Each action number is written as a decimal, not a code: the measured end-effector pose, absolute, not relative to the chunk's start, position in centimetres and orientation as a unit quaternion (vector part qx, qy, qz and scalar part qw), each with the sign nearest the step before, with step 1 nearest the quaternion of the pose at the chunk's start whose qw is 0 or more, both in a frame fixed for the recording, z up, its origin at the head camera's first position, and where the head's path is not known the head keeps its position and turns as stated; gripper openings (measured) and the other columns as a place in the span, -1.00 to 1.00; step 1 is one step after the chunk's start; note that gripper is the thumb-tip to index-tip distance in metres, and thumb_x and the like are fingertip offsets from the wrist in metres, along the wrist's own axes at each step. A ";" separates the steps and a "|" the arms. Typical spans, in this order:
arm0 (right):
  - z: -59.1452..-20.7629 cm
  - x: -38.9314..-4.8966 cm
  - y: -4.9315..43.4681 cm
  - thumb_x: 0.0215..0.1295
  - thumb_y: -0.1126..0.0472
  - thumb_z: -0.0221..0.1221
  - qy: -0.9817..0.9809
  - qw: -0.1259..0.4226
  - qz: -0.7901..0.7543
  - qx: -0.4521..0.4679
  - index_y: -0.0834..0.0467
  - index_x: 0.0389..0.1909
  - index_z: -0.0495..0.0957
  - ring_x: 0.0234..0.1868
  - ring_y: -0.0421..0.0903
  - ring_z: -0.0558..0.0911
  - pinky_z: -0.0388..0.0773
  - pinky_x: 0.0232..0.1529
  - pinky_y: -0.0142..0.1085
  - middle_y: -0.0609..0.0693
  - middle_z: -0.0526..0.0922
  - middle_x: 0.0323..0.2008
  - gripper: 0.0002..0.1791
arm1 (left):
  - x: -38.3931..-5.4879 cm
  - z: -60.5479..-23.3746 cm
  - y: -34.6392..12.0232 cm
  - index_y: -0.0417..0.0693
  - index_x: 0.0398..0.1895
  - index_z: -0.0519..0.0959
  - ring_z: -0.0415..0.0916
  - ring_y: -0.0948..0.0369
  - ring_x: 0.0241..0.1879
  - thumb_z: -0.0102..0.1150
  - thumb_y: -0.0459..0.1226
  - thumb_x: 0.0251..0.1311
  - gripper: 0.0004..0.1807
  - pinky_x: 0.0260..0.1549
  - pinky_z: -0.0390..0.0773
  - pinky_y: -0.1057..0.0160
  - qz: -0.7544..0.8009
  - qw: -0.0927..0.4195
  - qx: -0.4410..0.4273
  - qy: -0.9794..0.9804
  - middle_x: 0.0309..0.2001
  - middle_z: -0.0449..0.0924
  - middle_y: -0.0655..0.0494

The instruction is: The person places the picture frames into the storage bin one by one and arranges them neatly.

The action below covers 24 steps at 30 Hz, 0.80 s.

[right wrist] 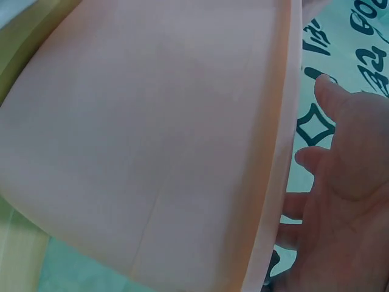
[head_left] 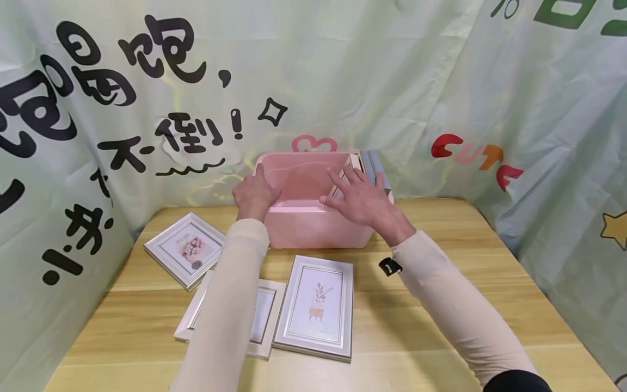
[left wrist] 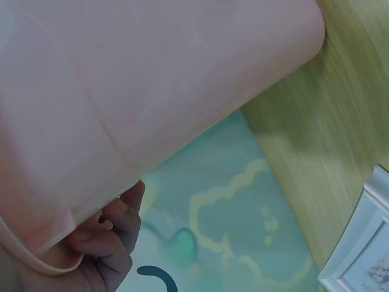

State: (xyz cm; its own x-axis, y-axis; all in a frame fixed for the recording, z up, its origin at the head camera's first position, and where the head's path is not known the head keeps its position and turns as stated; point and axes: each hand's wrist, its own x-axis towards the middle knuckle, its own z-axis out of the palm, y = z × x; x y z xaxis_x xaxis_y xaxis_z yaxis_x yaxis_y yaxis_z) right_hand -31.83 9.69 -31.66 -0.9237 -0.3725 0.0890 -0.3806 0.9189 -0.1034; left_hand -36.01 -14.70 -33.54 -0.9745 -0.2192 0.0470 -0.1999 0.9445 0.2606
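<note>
Pale wood makes up the tabletop [head_left: 441,305], and nearest the person three picture frames lie flat on it: a silver frame with a potted-plant print [head_left: 317,307] at centre, a white frame [head_left: 262,318] just to its left and partly under the left sleeve, and a silver frame with a flower print [head_left: 186,249] further left and a little farther back.

Beyond them, at the far middle of the tabletop, stands a pink plastic bin [head_left: 313,226]. The left hand [head_left: 254,195] grips the bin's near left rim; the head view shows only its back and knuckles, whereas the left wrist view shows the fingers [left wrist: 106,240] curled under the rim's lip against the outer wall. That view also catches a corner of the flower-print frame at its lower right.

The right hand [head_left: 360,196] is spread, fingers straight and apart, over the bin's right side. The right wrist view shows its open palm just beside the rim, holding nothing; whether it touches the rim cannot be told. Only the head view shows several upright frames [head_left: 367,169], white and grey, leaning at the bin's right end by the fingertips.

Farthest back hangs a pale green printed cloth [head_left: 392,81].
</note>
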 end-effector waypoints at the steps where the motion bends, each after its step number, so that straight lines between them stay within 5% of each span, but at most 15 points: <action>1: -31.7 -31.6 9.6 0.31 -0.48 -0.24 -0.978 0.032 0.062 0.197 -0.23 0.54 -0.16 0.55 0.13 -0.06 -0.24 0.32 0.45 0.05 -0.11 0.56 -0.14 | -36.0 -33.6 -14.7 0.06 0.51 -0.02 0.57 -0.20 -0.06 0.09 0.17 0.14 -0.07 -0.11 0.50 -0.07 -0.129 0.037 0.106 -0.985 0.02 0.56 -0.26; 24: -33.6 -27.5 9.9 0.26 -0.50 -0.17 -0.951 0.067 0.064 0.296 -0.29 0.52 -0.14 0.55 0.07 -0.01 -0.33 0.29 0.47 -0.04 -0.11 0.56 -0.13 | -36.0 -33.7 -14.8 0.06 0.52 -0.04 0.57 -0.20 -0.06 0.12 0.16 0.12 -0.04 -0.10 0.51 -0.07 -0.128 0.038 0.108 -0.985 -0.03 0.58 -0.27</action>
